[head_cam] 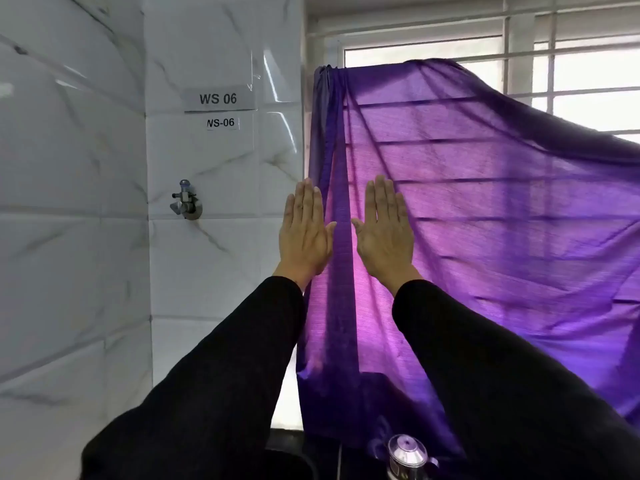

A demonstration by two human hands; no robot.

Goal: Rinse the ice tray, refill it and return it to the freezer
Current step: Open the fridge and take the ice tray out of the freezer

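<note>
Both hands up, the left hand point(304, 233) and right hand point(384, 233) flat, fingers straight, holding nothing, before the purple cloth point(485, 220). No ice tray in view. A lidded steel kettle point(407, 452) sits at six o'clock, contents hidden.

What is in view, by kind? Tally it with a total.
Hands: 2, left hand and right hand, both raised flat, holding nothing
Purple cloth: 1
Wall tap: 1
Steel kettle: 1
Wall labels: 2, upper label and lower label
Total: 7

left hand point(304, 233), right hand point(385, 230) raised flat, purple cloth point(485, 220)
</note>
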